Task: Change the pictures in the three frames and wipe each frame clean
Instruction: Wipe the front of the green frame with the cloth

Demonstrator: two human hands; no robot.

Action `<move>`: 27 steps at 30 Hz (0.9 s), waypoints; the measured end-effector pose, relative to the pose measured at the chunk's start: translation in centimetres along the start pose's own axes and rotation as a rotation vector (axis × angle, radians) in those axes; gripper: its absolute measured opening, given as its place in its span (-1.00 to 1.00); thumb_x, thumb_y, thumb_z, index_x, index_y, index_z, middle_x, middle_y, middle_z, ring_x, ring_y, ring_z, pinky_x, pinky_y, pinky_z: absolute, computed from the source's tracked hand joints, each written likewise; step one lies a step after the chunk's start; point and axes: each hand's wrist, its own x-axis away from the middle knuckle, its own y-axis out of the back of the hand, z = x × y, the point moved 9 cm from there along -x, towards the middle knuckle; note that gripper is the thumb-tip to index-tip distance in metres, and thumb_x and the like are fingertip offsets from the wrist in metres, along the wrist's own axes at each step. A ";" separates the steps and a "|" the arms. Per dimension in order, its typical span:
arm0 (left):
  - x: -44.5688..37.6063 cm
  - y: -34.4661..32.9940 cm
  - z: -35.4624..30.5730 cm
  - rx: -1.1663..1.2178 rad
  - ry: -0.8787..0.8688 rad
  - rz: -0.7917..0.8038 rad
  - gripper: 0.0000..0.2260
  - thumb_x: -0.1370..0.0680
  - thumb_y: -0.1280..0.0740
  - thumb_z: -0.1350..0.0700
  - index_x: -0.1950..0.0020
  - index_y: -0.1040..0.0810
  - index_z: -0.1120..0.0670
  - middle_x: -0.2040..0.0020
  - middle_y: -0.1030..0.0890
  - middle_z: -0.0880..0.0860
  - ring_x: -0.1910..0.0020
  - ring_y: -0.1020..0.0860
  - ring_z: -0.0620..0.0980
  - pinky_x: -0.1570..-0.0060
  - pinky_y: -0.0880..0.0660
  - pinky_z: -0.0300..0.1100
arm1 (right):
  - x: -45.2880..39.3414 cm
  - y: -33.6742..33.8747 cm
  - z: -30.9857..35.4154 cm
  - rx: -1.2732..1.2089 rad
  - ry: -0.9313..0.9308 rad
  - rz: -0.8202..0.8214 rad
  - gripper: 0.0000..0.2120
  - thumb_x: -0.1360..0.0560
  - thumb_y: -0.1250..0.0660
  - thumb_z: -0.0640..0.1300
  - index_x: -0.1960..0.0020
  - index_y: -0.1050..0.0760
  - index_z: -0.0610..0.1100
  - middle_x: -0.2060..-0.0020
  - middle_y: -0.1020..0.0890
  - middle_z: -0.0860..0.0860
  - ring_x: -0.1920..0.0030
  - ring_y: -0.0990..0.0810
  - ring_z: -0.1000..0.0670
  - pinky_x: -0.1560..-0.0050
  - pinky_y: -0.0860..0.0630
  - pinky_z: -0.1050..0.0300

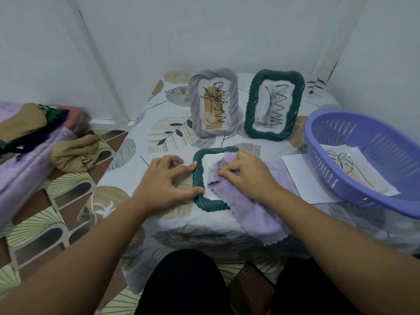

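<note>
Directly under fingers (223, 172) (cloth (256, 214) between): frame (198, 178)

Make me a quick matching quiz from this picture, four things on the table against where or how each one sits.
Things:
1. grey frame
2. flat green frame
3. purple cloth
4. leaf drawing

States:
A. under the right hand
B. inside the purple basket
C. standing upright at the back
D. lying flat, steadied by the left hand

Pairs: 1-C, 2-D, 3-A, 4-B

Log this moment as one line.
wiping | left hand steadies flat dark green twisted-rim frame | right hand grips lilac cloth on it
</note>
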 end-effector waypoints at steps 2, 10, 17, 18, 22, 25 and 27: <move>0.0 -0.1 0.1 -0.001 0.000 0.005 -0.21 -0.27 -0.21 -0.66 -0.43 -0.45 -0.37 -0.25 -0.29 -0.28 -0.28 -0.21 -0.16 -0.41 -0.24 -0.12 | 2.5 0.3 0.4 -0.047 0.088 0.092 -0.81 -0.55 -0.42 0.11 -0.09 -0.73 0.09 0.20 -0.46 0.03 0.18 -0.44 0.03 0.19 -0.32 0.10; 0.0 0.0 0.0 -0.008 0.002 0.005 -0.20 -0.28 -0.19 -0.66 -0.45 -0.43 -0.37 -0.27 -0.29 -0.27 -0.29 -0.20 -0.16 -0.39 -0.21 -0.17 | 0.0 0.4 -0.1 -0.011 -0.038 -0.053 -0.83 -0.58 -0.39 0.09 -0.05 -0.74 0.10 0.20 -0.43 0.06 0.14 -0.41 0.05 0.15 -0.35 0.09; -0.1 -0.2 0.1 -0.023 0.005 0.007 -0.21 -0.27 -0.20 -0.66 -0.44 -0.44 -0.37 -0.26 -0.30 -0.27 -0.30 -0.20 -0.15 -0.38 -0.19 -0.18 | 0.1 1.8 -2.0 -0.012 -0.070 -0.077 -0.84 -0.57 -0.41 0.08 -0.05 -0.74 0.10 0.21 -0.42 0.06 0.15 -0.44 0.02 0.15 -0.35 0.10; -0.1 -0.1 0.0 -0.018 0.005 0.002 -0.19 -0.26 -0.19 -0.67 -0.44 -0.44 -0.37 -0.26 -0.30 -0.27 -0.30 -0.21 -0.16 -0.38 -0.19 -0.18 | -0.7 1.5 -1.9 0.001 -0.094 -0.096 -0.84 -0.58 -0.40 0.08 -0.04 -0.74 0.10 0.20 -0.43 0.05 0.12 -0.46 0.00 0.14 -0.33 0.10; -0.2 -0.2 0.1 -0.017 0.008 0.005 -0.16 -0.24 -0.15 -0.70 -0.44 -0.44 -0.36 -0.26 -0.29 -0.27 -0.29 -0.21 -0.17 -0.39 -0.20 -0.18 | 1.2 0.2 0.0 -0.044 0.046 0.042 -0.83 -0.56 -0.42 0.07 -0.07 -0.74 0.08 0.22 -0.41 0.07 0.16 -0.43 0.04 0.17 -0.33 0.09; -0.1 -0.2 0.1 -0.022 0.002 0.006 -0.17 -0.24 -0.15 -0.70 -0.44 -0.44 -0.37 -0.26 -0.30 -0.26 -0.30 -0.21 -0.14 -0.42 -0.22 -0.12 | 2.6 1.3 -0.7 -0.087 0.067 0.076 -0.83 -0.55 -0.43 0.08 -0.08 -0.73 0.08 0.24 -0.40 0.11 0.22 -0.39 0.16 0.18 -0.31 0.09; -0.2 -0.3 0.1 -0.028 0.003 0.008 -0.18 -0.25 -0.16 -0.69 -0.44 -0.44 -0.38 -0.26 -0.30 -0.26 -0.31 -0.21 -0.12 -0.43 -0.23 -0.11 | 0.7 1.8 -1.5 -0.009 0.014 -0.016 -0.82 -0.57 -0.39 0.10 -0.07 -0.73 0.11 0.25 -0.37 0.13 0.22 -0.37 0.11 0.17 -0.27 0.11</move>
